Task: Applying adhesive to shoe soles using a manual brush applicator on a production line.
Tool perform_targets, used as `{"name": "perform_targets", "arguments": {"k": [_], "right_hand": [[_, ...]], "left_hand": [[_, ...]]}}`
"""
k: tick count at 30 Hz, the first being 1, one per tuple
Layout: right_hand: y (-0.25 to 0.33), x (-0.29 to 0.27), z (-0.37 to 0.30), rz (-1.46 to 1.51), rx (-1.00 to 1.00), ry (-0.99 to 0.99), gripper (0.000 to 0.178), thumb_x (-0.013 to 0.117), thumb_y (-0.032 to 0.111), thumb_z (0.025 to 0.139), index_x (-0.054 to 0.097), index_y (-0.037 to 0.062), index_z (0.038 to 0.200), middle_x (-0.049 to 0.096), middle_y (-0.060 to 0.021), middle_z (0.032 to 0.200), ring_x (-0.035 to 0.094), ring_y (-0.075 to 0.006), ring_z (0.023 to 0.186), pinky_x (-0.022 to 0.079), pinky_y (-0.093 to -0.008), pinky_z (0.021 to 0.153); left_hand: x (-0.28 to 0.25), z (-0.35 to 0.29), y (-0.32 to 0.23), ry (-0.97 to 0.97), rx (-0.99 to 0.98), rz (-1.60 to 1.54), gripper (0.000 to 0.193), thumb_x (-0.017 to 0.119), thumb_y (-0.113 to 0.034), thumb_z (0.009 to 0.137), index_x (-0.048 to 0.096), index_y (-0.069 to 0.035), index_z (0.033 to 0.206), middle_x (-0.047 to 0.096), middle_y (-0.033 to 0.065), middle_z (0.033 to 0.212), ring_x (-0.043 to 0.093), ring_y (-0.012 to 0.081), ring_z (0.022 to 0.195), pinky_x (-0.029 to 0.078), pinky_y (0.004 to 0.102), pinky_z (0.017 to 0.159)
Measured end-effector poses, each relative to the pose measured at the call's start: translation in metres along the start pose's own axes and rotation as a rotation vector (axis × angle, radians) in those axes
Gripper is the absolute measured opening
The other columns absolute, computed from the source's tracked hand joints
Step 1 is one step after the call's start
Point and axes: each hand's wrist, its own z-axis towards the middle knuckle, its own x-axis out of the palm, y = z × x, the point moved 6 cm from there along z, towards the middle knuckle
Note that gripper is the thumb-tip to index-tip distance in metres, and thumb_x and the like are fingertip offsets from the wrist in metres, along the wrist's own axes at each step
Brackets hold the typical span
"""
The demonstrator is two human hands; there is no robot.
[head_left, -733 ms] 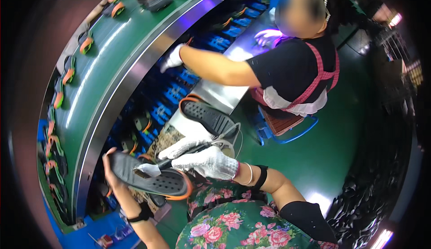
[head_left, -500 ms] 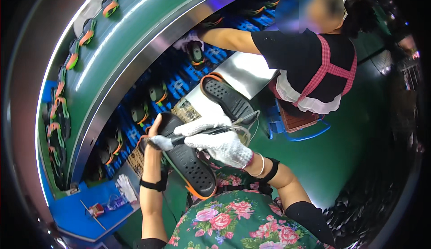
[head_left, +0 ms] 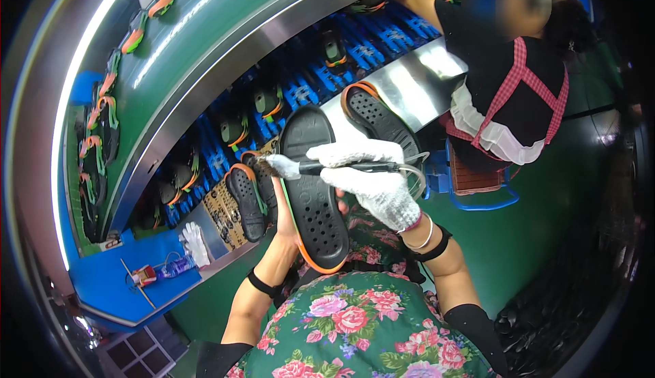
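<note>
— So, what is the left hand doing?

— It is bare, and it holds up a black shoe sole from behind. Its fingers are curled around the sole's edge. The sole stands almost straight up, in front of the person's lap, with its holes facing us. It has an orange rim at the bottom and a thin green line down its left side.

— And the right hand?

— That one wears a white knit glove. It is closed around a thin dark tool. The tool lies sideways across the sole. Its pale, fuzzy tip sits at the left edge of the sole, up near the top. A clear tube loops off the back of the tool, by the wrist.

— What else is close by?

— More black soles with orange rims. Two lie just left of the held one, on a patterned mat. Another big sole rests on a shiny metal table behind the hands.

— And farther away?

— Blue racks hold more shoes, and a wide green belt curves past with shoe parts on it. A white glove lies on a blue shelf at the left. Another person in a black top and pink checked apron straps sits to the right, reaching toward the racks.
</note>
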Motion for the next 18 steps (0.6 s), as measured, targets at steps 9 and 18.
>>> {"name": "perform_targets", "arguments": {"k": [9,18], "right_hand": [[0.046,0.018,0.007,-0.519,-0.661,-0.017,0.016,0.078,-0.008,0.080,0.078,-0.0033,0.095,0.080,-0.0178,0.101,0.075,-0.0216,0.082,0.060,-0.0340,0.078],[0.082,0.036,0.015,-1.062,-1.137,-0.083,0.023,0.079,-0.005,0.079,0.079,0.0003,0.102,0.079,-0.0164,0.105,0.076,-0.0282,0.092,0.059,-0.0366,0.082]], "left_hand": [[0.048,0.016,-0.034,0.113,0.327,-0.147,0.098,0.027,-0.087,0.096,0.046,-0.012,0.156,0.062,0.0129,0.144,0.065,0.0290,0.124,0.055,0.0470,0.104],[0.054,0.019,-0.015,0.252,0.297,-0.148,0.104,0.019,-0.091,0.093,0.045,-0.012,0.157,0.063,0.0123,0.141,0.066,0.0307,0.121,0.054,0.0460,0.106]]}}
